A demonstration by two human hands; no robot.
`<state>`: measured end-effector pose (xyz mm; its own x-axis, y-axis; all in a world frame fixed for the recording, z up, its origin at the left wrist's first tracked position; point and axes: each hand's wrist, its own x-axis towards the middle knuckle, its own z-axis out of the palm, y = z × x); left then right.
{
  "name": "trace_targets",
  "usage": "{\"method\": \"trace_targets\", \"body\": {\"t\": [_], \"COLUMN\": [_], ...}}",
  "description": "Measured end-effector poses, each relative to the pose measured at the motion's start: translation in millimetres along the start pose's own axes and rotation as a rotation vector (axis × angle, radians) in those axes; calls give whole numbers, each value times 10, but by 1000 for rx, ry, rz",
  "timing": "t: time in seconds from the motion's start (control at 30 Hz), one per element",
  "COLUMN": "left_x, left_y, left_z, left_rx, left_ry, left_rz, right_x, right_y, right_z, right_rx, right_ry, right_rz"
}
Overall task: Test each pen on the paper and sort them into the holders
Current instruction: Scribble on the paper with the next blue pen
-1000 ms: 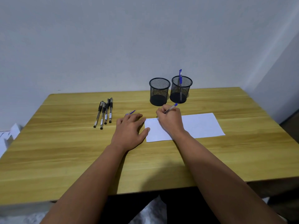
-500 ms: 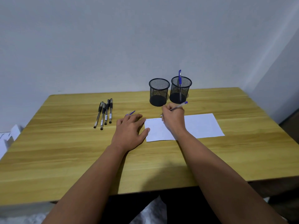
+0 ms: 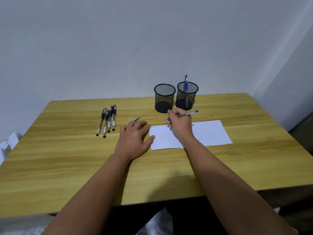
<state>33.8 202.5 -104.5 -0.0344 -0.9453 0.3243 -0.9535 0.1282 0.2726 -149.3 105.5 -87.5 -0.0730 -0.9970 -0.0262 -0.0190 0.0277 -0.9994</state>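
My right hand point(image 3: 180, 123) grips a blue pen point(image 3: 188, 113), held nearly level above the far left part of the white paper point(image 3: 210, 133), tip pointing left. Faint blue marks point(image 3: 157, 126) show at the paper's top left corner. My left hand point(image 3: 133, 138) lies flat on the table, fingers spread, its thumb on the paper's left edge. A small blue pen cap point(image 3: 135, 119) lies just beyond its fingers. Two black mesh holders stand behind: the left holder point(image 3: 164, 98) looks empty, the right holder point(image 3: 186, 95) has one blue pen point(image 3: 186, 82). Several black pens point(image 3: 107, 120) lie at the left.
The wooden table point(image 3: 67, 158) backs onto a pale wall, with another wall close at the right. White objects point(image 3: 8, 145) sit beyond the table's left edge. Something white and crumpled point(image 3: 157, 223) shows below the near edge.
My right hand lifted the blue pen off the paper and tilted it toward level, moving slightly right and back toward the holders. My left hand stayed put.
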Motion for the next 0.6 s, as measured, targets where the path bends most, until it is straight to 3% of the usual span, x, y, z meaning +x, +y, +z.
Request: {"method": "trace_targets", "body": {"t": [0.6], "left_x": [9], "left_y": [-19], "left_z": [4], "left_rx": [-15], "left_ry": [-24], "left_rz": [-18], "right_x": [14], "right_y": [10], "right_z": [38], "right_rx": [-8], "right_ry": [-60], "right_rz": [20]}}
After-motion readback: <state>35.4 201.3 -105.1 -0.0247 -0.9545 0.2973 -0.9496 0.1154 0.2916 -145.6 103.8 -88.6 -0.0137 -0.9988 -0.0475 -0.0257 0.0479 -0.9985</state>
